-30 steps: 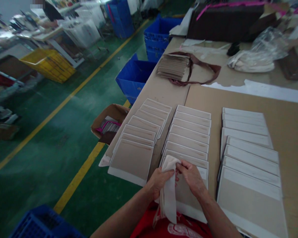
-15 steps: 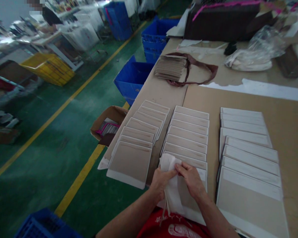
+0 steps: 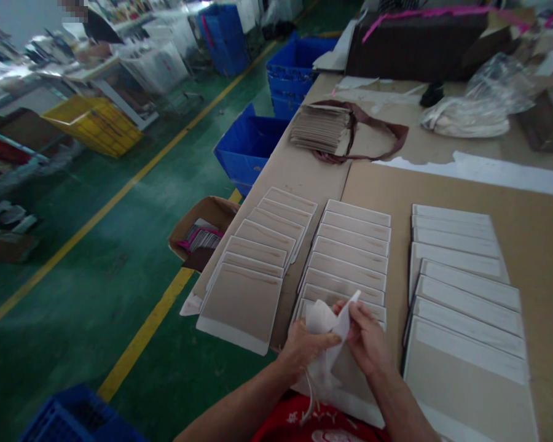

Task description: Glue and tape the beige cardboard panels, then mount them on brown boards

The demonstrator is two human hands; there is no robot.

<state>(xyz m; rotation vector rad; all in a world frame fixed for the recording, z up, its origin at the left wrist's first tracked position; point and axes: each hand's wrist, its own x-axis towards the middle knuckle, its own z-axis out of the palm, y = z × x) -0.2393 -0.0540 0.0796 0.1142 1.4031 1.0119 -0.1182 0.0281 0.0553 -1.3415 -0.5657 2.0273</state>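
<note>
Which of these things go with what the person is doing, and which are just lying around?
Probably in use:
white piece, held in the left hand and right hand
left row, middle row and right row of overlapping panels

Probably just lying about:
brownish stack
brown strap
clear plastic
yellow bin
cardboard box
</note>
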